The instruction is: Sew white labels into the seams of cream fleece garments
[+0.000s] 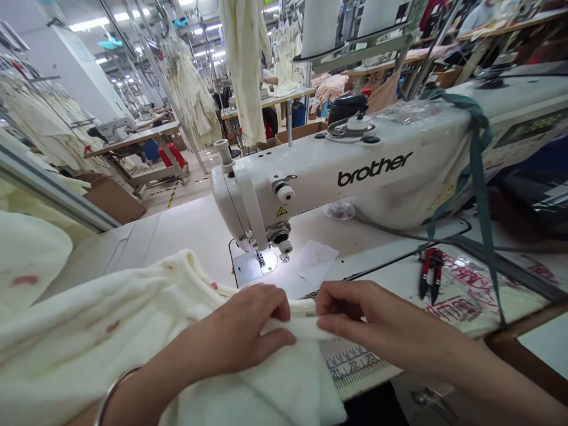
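Cream fleece-like fabric (pixel 146 307) with small reddish marks spreads over the front left of the sewing table. My left hand (pixel 242 331) lies on it, thumb and fingers closed around a folded edge. Just to the right, my right hand (pixel 355 313) pinches the end of that same edge between thumb and fingertips. Both hands are in front of the sewing machine (pixel 310 177), marked "brother". Its lit needle and presser foot (pixel 261 257) stand above the metal plate, apart from the fabric edge in my hands.
Red-handled thread snips (pixel 430 275) lie on the right of the table beside a teal strip (pixel 481 177) hanging from the machine. A white scrap (pixel 316 260) is by the needle plate. A printed ruler (pixel 355 361) runs along the front edge. Behind, cream garments (pixel 244 65) hang.
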The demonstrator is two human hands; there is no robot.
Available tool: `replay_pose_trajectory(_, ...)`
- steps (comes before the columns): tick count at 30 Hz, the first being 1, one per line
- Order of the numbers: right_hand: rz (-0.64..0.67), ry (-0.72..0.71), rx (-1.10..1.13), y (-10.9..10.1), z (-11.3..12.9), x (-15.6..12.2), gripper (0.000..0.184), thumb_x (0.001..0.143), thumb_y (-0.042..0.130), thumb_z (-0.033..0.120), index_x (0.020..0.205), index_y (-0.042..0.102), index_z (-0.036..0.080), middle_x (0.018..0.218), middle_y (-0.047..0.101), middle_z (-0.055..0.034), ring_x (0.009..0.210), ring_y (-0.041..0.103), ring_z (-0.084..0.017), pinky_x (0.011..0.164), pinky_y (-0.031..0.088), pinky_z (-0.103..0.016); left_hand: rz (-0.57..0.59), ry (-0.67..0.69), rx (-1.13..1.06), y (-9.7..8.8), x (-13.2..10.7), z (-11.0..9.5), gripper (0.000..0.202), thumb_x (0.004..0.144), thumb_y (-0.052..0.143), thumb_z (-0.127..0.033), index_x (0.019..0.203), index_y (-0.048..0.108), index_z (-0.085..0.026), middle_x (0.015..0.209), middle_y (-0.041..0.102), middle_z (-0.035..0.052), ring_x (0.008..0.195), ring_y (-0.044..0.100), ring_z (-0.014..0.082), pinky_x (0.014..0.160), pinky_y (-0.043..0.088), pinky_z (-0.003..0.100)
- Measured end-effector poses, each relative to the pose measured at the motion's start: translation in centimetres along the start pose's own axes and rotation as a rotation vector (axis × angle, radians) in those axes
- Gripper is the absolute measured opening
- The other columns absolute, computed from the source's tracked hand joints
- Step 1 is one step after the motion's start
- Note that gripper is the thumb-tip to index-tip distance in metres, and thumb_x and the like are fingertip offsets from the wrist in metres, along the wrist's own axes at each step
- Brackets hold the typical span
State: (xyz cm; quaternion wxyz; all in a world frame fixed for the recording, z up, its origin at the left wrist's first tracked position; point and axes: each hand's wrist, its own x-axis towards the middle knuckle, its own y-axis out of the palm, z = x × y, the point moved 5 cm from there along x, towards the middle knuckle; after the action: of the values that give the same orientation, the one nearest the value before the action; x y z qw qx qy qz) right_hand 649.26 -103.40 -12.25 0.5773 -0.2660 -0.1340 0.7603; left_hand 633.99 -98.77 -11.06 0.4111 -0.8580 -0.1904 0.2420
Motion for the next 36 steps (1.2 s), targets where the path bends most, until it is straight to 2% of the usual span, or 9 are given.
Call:
replay_pose_trajectory(3, -0.024, 0.013, -0.011, -0.1, -0.1, 0.3, 0.013, 0.081, 0.053, 0.028, 0.071, 0.054, 0.021, 0.064, 0.051, 0.0034, 0.06, 0.045, -0.012, 0.054, 0.031, -0.024, 0.064, -0.069, -0.094, -0.5, -0.1, 0.5, 0.018, 0.085, 0.058, -0.039, 0.088, 0.057, -0.021, 0.084, 0.06, -0.0028, 0.08, 0.054, 0.0142, 0.072, 0.041, 0.026)
replay_pose_trajectory(6, -0.099, 0.018, -0.154, 0.3, -1.0, 1.6, 0.01, 0.08, 0.053, 0.023, 0.07, 0.05, 0.019, 0.068, 0.053, 0.002, 0.063, 0.046, -0.013, 0.058, 0.032, -0.025, -0.064, -0.144, 0.0, -0.5, 0.7, 1.7, 0.022, 0.079, 0.064, -0.036, 0.091, 0.057, -0.02, 0.084, 0.058, -0.0016, 0.082, 0.054, 0.0164, 0.074, 0.041, 0.029)
replay_pose_trajectory(9, -0.123, -0.004, -0.22, 0.8, -1.6, 2.5, 0.01, 0.078, 0.053, 0.018, 0.071, 0.047, 0.019, 0.073, 0.054, 0.0, 0.069, 0.047, -0.014, 0.062, 0.031, -0.027, -0.182, -0.095, 0.114, 0.5, 1.5, 2.1, 0.028, 0.077, 0.067, -0.034, 0.095, 0.053, -0.019, 0.095, 0.055, 0.0027, 0.09, 0.05, 0.0198, 0.083, 0.041, 0.036)
replay_pose_trajectory(13, -0.1, -0.026, -0.212, 0.9, -1.6, 2.5, 0.011, 0.073, 0.056, 0.016, 0.07, 0.046, 0.019, 0.075, 0.052, 0.0004, 0.072, 0.046, -0.015, 0.063, 0.03, -0.027, -0.146, -0.017, 0.188, 1.7, 1.7, 1.8, 0.013, 0.083, 0.058, -0.025, 0.088, 0.05, -0.017, 0.096, 0.053, 0.0057, 0.094, 0.046, 0.0219, 0.086, 0.039, 0.039)
replay_pose_trajectory(17, -0.037, -0.053, -0.142, 0.4, -1.0, 2.4, 0.01, 0.075, 0.057, 0.023, 0.07, 0.05, 0.019, 0.074, 0.053, 0.0014, 0.07, 0.048, -0.014, 0.062, 0.033, -0.025, -0.107, -0.047, 0.033, 1.3, 1.2, 2.0, 0.012, 0.086, 0.053, -0.028, 0.089, 0.049, -0.017, 0.093, 0.056, 0.004, 0.088, 0.05, 0.0191, 0.08, 0.04, 0.035)
replay_pose_trajectory(22, 0.083, -0.088, 0.156, -0.1, -0.5, 2.7, 0.015, 0.078, 0.057, 0.033, 0.076, 0.055, 0.018, 0.09, 0.061, -0.0019, 0.075, 0.053, -0.013, 0.062, 0.038, -0.024, -0.115, -0.1, -0.243, 0.3, 0.7, 2.7, 0.017, 0.082, 0.06, -0.032, 0.095, 0.055, -0.022, 0.093, 0.062, -0.0022, 0.085, 0.055, 0.0159, 0.077, 0.04, 0.028)
replay_pose_trajectory(27, 0.134, -0.07, 0.247, 0.2, -0.2, 3.0, 0.014, 0.075, 0.057, 0.029, 0.071, 0.049, 0.018, 0.067, 0.059, 0.0006, 0.065, 0.054, -0.013, 0.056, 0.036, -0.023, -0.134, -0.086, -0.264, 0.3, 0.5, 2.7, 0.028, 0.082, 0.059, -0.038, 0.107, 0.059, -0.024, 0.101, 0.064, 0.0002, 0.092, 0.057, 0.0177, 0.08, 0.04, 0.028)
replay_pose_trajectory(31, 0.054, -0.062, 0.207, 0.3, -0.5, 3.0, 0.011, 0.073, 0.056, 0.026, 0.07, 0.049, 0.018, 0.068, 0.057, 0.0007, 0.066, 0.053, -0.013, 0.056, 0.035, -0.023, -0.113, -0.078, -0.221, 0.6, 0.7, 2.3, 0.03, 0.089, 0.046, -0.043, 0.087, 0.064, -0.019, 0.078, 0.063, -0.0003, 0.076, 0.055, 0.0151, 0.07, 0.039, 0.026)
replay_pose_trajectory(36, 0.001, -0.09, 0.147, -0.1, -0.5, 2.7, 0.009, 0.073, 0.058, 0.024, 0.07, 0.052, 0.018, 0.07, 0.054, 0.0023, 0.067, 0.049, -0.011, 0.058, 0.034, -0.022, -0.169, -0.132, -0.259, 0.7, 0.7, 2.0, 0.024, 0.085, 0.052, -0.037, 0.076, 0.062, -0.017, 0.066, 0.057, -0.0027, 0.063, 0.048, 0.0112, 0.062, 0.034, 0.023)
